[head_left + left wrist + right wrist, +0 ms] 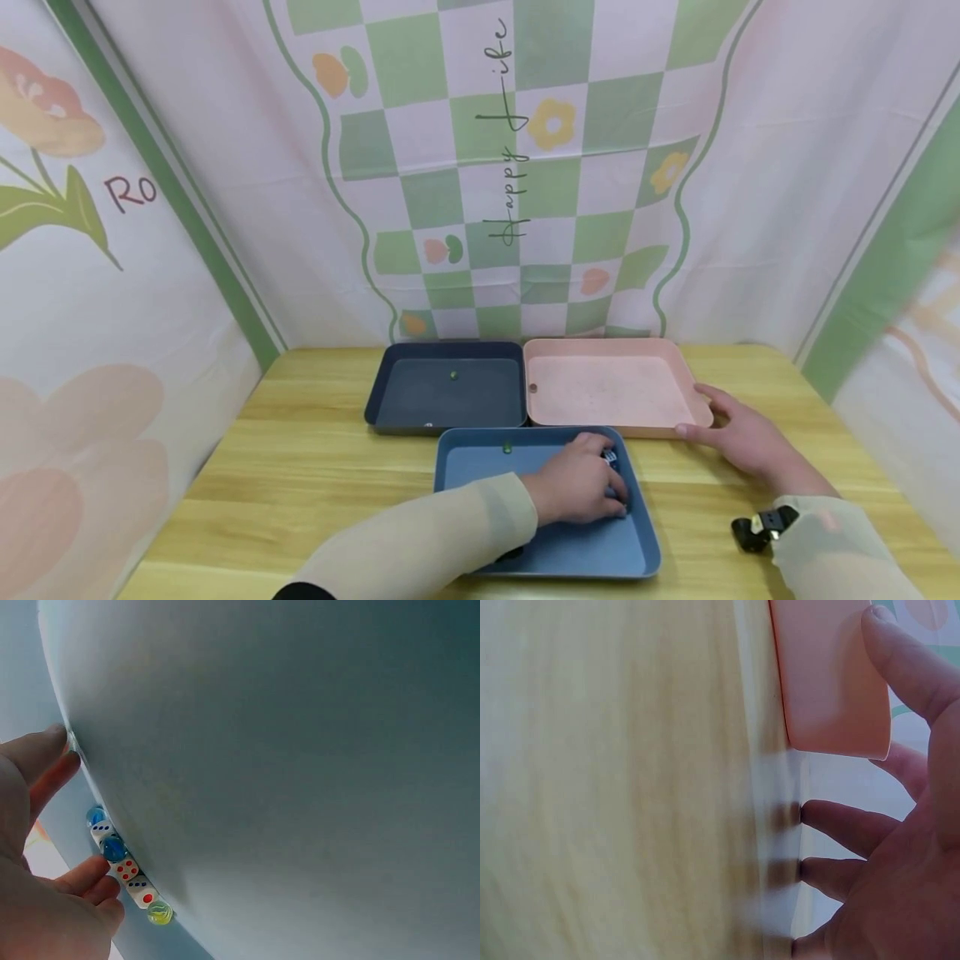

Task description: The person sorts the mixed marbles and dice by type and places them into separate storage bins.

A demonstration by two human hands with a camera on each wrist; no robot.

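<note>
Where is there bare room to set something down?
The table left of the navy tray and blue tray is bare, as is most of the pink tray. Crowded: the blue tray's right wall, with the left hand, dice and marbles.

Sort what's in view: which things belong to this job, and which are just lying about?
Likely in the job: left hand, dice, marbles, blue tray, right hand, pink tray, navy tray.
Apparently just surroundings: patterned curtain, wooden table.

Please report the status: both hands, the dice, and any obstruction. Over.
Left hand in blue tray, grip unclear; right hand touching corner of pink tray. Dice, marbles lined along blue tray's wall. Left sleeve hides part of blue tray.
</note>
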